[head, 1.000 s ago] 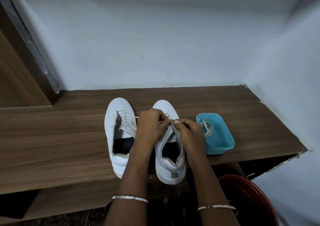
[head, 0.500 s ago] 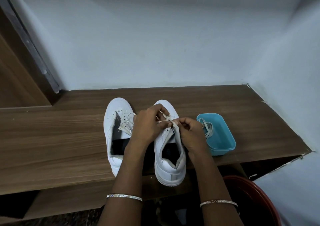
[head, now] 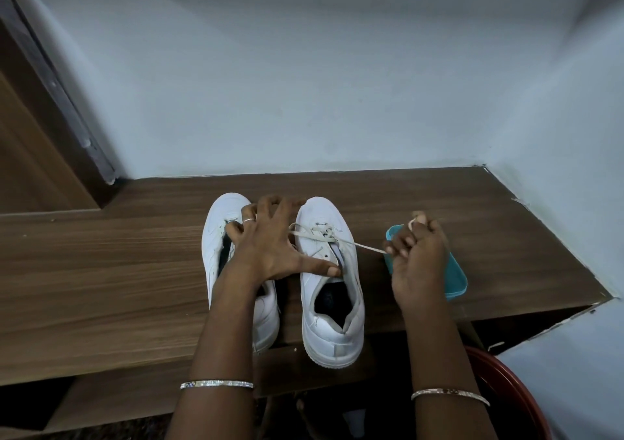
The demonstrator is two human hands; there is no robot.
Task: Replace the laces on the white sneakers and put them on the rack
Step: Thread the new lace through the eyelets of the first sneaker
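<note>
Two white sneakers stand side by side on the wooden shelf (head: 101, 270), toes toward the wall. The right sneaker (head: 332, 308) has a white lace (head: 363, 245) threaded through its lower eyelets. My right hand (head: 417, 257) pinches that lace and holds it taut out to the right, above the blue tub. My left hand (head: 270, 240) is spread with straight fingers over the gap between the shoes, its thumb pressing on the right sneaker's eyelet flap. It partly hides the left sneaker (head: 216, 237).
A small blue plastic tub (head: 456, 277) sits right of the shoes, mostly behind my right hand. A red-brown basin (head: 520, 402) stands below the shelf at the lower right. White walls close off the back and right. A wooden door frame (head: 50, 108) rises at the left.
My right hand has pulled the lace out to the right, away from the shoe. My left hand has let go of the lace and spread flat, thumb pressing the right sneaker.
</note>
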